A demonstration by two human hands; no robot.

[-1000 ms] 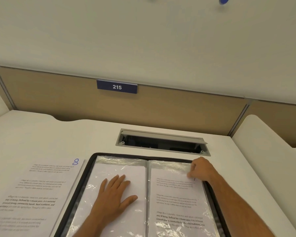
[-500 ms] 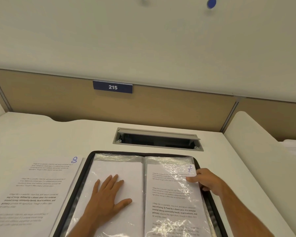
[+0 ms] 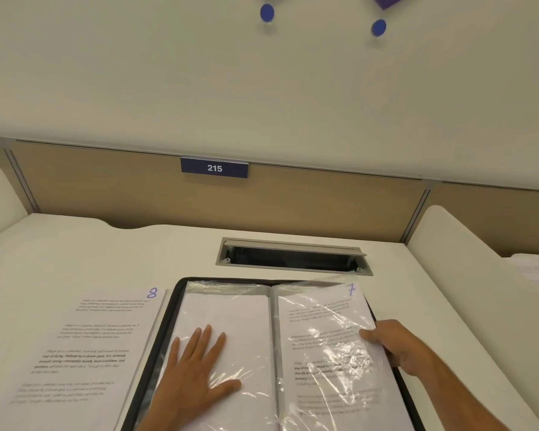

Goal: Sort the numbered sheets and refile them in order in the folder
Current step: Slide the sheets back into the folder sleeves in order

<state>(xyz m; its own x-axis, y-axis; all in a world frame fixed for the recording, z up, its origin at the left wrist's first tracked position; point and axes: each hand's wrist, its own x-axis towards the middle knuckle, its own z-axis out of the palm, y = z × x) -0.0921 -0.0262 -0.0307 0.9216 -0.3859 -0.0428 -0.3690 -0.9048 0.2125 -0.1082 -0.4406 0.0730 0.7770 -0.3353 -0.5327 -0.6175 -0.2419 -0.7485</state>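
Folder is lying open in the lower middle of the frame, its black rim showing around two plastic sleeves. The left hand is pressing flat on the left sleeve, fingers straight and slightly spread, and it is pinning the folder to the desk. The right hand, at the lower right, is pinching the outer edge of the right-hand sleeve, thumb on top and fingers curled under; sheet 7 is sitting inside it, its number at the upper corner. Sheet 8 is lying loose on the desk just left of the folder. The step seems to be turning this sleeve over to reach the next pocket, presumably for sheet 8. Doing it well means lifting only this one sleeve, swinging it slowly so the crinkled plastic is not creasing, and keeping the flat palm down until the leaf is coming across.
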